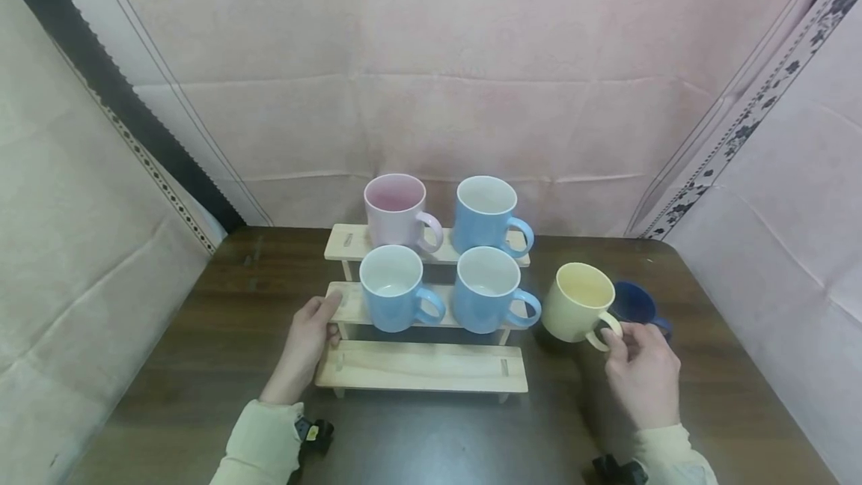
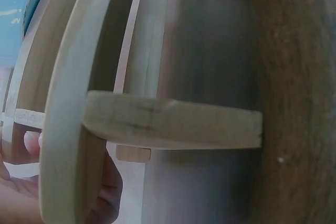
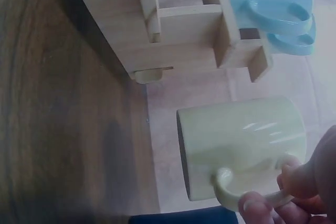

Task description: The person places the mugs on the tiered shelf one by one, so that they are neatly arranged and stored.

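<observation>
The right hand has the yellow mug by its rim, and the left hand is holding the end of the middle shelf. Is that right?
Wrong grip spot: the right hand pinches the yellow mug by its handle, as the right wrist view shows. The left hand is holding the end of the middle shelf.

I see a glossy pale-yellow mug (image 1: 571,313) nearly upright just above the bench (image 1: 236,320), toward its right edge, right fingers (image 3: 255,206) pinching the handle. My three-tiered pale wooden rack (image 1: 431,367) stands near the back edge, left fingers (image 1: 313,311) gripping its middle tier's left end.
</observation>
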